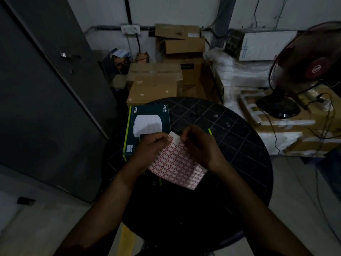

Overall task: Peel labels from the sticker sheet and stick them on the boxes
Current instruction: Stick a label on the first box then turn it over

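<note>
A sticker sheet [177, 163] of red-bordered white labels is held above a round black table [230, 145]. My left hand [151, 146] pinches the sheet's upper left corner. My right hand [199, 145] has its fingertips closed at the sheet's top edge, on a label there. Under my hands lies a dark green product box [147, 119] with a white device pictured on it and a small white label [130, 147] near its front left corner. A second dark box [209, 131] with a green edge shows only as a corner behind my right hand.
Brown cardboard boxes [153, 84] are stacked behind the table. White wrapped bundles [245, 78] and a standing fan [302, 71] with trailing cables are at the right. A grey door [46, 89] stands at the left.
</note>
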`<state>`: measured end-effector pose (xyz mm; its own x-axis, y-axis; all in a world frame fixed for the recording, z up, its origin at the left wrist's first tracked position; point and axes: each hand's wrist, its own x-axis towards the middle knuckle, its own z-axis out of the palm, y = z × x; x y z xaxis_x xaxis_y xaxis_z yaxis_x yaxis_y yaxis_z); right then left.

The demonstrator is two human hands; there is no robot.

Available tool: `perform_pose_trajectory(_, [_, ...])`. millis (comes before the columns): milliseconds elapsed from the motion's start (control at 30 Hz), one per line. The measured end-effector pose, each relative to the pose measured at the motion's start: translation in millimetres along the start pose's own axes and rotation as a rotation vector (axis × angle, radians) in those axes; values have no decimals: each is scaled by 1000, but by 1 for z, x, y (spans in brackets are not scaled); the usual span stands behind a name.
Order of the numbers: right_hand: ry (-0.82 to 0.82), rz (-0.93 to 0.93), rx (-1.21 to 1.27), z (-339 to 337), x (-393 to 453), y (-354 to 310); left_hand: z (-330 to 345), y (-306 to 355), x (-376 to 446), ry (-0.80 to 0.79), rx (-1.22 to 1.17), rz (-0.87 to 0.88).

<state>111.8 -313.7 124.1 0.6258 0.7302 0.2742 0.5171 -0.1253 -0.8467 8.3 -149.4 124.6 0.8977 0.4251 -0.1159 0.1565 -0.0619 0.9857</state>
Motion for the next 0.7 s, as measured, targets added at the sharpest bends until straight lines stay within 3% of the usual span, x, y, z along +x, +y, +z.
perform_pose_trajectory(133, [-45, 15, 106, -14, 1, -1, 2, 1, 1, 18, 26, 0])
perform_pose_trajectory(367, [36, 78, -44, -19, -11, 10, 6, -5, 8, 25, 135, 103])
perform_pose_trajectory(500, [1, 170, 148, -22, -40, 45, 8, -15, 13, 2, 386, 220])
perform_pose_trajectory(600, [11, 348, 190, -23, -73, 85, 12, -16, 15, 21, 533, 276])
perform_pose_trajectory(700, [36, 539, 76, -13, -104, 131, 12, -16, 17, 32, 564, 291])
